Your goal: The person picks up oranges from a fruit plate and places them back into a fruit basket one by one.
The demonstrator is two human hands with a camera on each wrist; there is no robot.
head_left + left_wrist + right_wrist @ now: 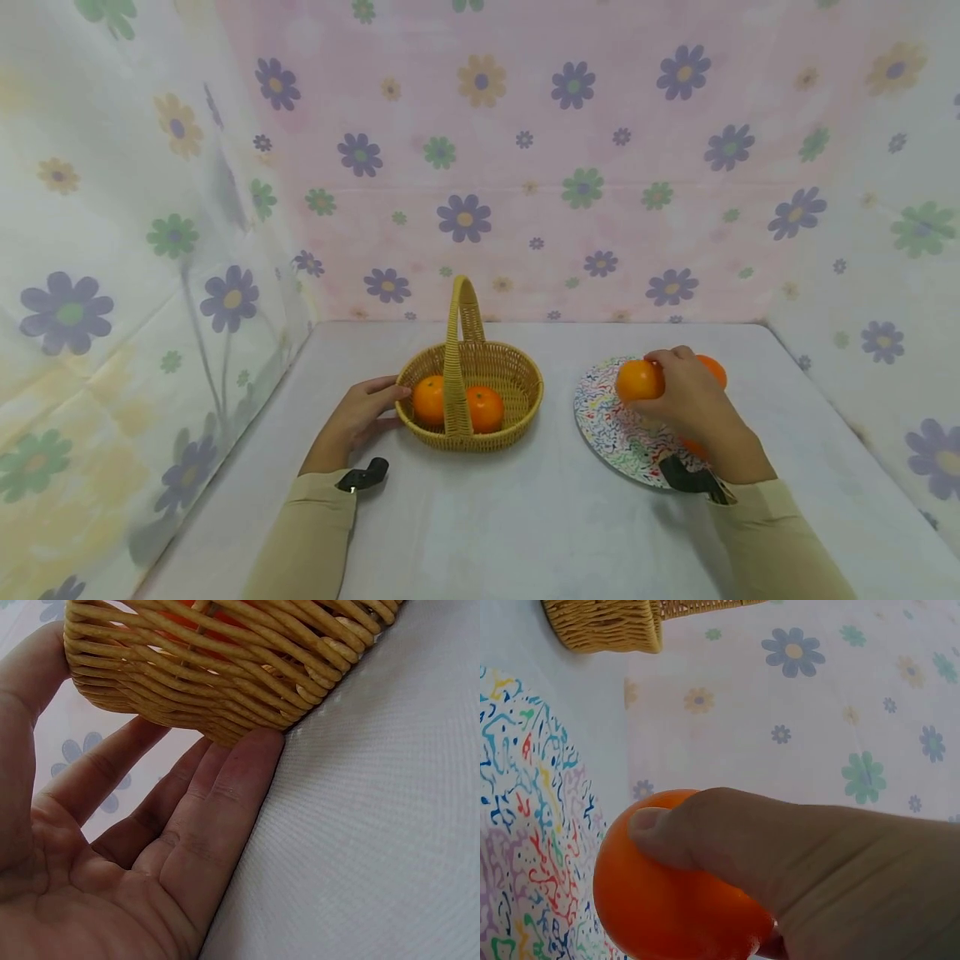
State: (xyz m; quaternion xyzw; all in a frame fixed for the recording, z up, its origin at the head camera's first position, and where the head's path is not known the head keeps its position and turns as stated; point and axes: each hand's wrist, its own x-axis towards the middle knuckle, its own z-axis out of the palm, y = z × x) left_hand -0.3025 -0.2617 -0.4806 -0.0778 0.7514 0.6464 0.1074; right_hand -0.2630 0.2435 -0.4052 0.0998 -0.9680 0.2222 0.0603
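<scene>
A yellow wicker basket (517, 354) with a tall arched handle stands left of the middle, with an orange (430, 402) and a second orange (485, 410) inside. My left hand (365, 414) holds the basket by its left side, thumb at the rim. In the left wrist view the fingers (225, 787) lie along the outer wall, the lowest near the base. My right hand (693, 398) grips another orange (639, 382) over the speckled round plate (600, 425). The thumb presses on that orange (675, 900) in the right wrist view. More oranges (712, 369) sit on the plate, partly hidden by the hand.
Both stand on a white-covered table (480, 517), the plate to the right of the basket. A flower-printed cloth (525, 175) hangs behind the table, with similar cloth at both sides. A black wrist mount (365, 475) shows at the left wrist.
</scene>
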